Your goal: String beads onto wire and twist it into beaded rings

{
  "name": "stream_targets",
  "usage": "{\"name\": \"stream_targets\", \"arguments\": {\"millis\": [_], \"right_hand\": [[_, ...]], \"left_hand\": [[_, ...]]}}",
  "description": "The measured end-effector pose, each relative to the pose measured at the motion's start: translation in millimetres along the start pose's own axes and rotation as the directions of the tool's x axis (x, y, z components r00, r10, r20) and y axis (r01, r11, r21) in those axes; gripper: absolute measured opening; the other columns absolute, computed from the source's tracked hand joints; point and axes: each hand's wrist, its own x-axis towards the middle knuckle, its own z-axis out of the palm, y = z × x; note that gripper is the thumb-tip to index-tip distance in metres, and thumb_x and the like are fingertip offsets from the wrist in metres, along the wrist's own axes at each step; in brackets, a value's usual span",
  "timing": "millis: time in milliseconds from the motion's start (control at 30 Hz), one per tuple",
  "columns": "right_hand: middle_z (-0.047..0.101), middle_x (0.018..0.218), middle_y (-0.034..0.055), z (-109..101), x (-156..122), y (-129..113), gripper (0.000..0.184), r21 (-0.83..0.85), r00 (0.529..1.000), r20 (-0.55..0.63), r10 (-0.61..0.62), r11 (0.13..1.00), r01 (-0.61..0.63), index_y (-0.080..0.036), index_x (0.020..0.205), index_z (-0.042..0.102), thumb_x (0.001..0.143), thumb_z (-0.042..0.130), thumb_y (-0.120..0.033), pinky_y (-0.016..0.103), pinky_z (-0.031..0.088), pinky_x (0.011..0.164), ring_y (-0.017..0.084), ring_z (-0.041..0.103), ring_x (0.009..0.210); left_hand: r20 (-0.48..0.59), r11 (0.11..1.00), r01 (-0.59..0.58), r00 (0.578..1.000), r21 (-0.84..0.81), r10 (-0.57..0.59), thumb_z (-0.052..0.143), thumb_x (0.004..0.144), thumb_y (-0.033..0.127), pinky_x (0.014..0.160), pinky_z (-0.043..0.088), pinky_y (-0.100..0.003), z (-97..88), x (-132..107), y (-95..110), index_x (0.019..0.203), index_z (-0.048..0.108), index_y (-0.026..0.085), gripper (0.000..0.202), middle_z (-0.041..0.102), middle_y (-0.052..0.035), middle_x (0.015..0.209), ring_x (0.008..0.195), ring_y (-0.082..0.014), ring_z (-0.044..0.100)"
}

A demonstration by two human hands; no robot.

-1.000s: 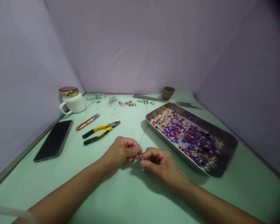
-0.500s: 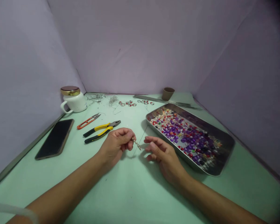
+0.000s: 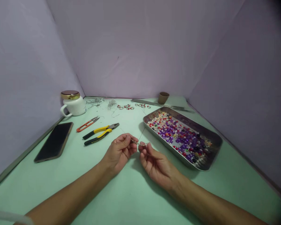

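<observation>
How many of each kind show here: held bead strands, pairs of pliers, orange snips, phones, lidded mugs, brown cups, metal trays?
Held bead strand: 1
Pliers: 1 pair
Orange snips: 1
Phone: 1
Lidded mug: 1
Brown cup: 1
Metal tray: 1
Total: 7

1 left hand (image 3: 119, 153), 1 right hand (image 3: 158, 165), 1 strand of beads (image 3: 141, 144), 1 pair of pliers (image 3: 111, 127), 1 pair of orange snips (image 3: 90, 122), 1 phone (image 3: 55, 142), 1 white mug (image 3: 75, 107), 1 mug lid (image 3: 70, 94), 1 brown cup (image 3: 163, 98), 1 metal tray (image 3: 213, 147), 2 groups of beaded rings (image 3: 125, 107), 2 wire tangles (image 3: 111, 103), 1 bundle of straight wires (image 3: 175, 107); loose beads (image 3: 170, 129) too many to count
</observation>
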Motion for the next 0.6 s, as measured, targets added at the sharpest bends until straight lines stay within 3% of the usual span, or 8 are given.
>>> {"name": "stream_targets", "arguments": {"millis": [167,367,600], "right_hand": [[0.065,0.068,0.005,0.3,-1.1,2.7,0.005,0.013,1.0,-0.006,-0.028,1.0,0.028,-0.007,0.076,0.063,0.077,0.059,-0.007,0.017,0.054,0.057,0.007,0.06,0.054],[0.066,0.072,0.0046,-2.3,0.7,3.0,0.014,-0.089,0.99,0.115,-0.08,0.992,0.091,-0.008,0.082,0.064,0.068,0.067,-0.007,0.016,0.054,0.061,0.008,0.061,0.058],[0.066,0.07,0.0043,-0.3,0.4,2.0,0.005,-0.018,0.996,-0.001,-0.086,0.996,0.086,-0.008,0.078,0.065,0.073,0.063,-0.008,0.016,0.054,0.056,0.007,0.06,0.054]], "left_hand": [[0.012,0.997,0.031,0.999,-0.064,-0.031,0.054,0.076,0.012,0.058,0.049,-0.018,2.1,0.0,-2.7,0.076,0.061,0.01,0.007,0.062,-0.0054,0.075,0.058,-0.0071,0.056],[-0.027,0.977,0.137,0.989,-0.165,-0.143,0.049,0.079,0.011,0.055,0.049,-0.018,3.6,-1.3,-7.8,0.079,0.062,0.007,0.013,0.062,-0.0067,0.072,0.057,-0.0078,0.057],[-0.059,0.98,0.112,0.991,-0.165,-0.123,0.049,0.078,0.007,0.057,0.049,-0.018,2.8,-0.4,-8.8,0.077,0.062,0.005,0.014,0.059,-0.0054,0.069,0.057,-0.0078,0.056]]}}
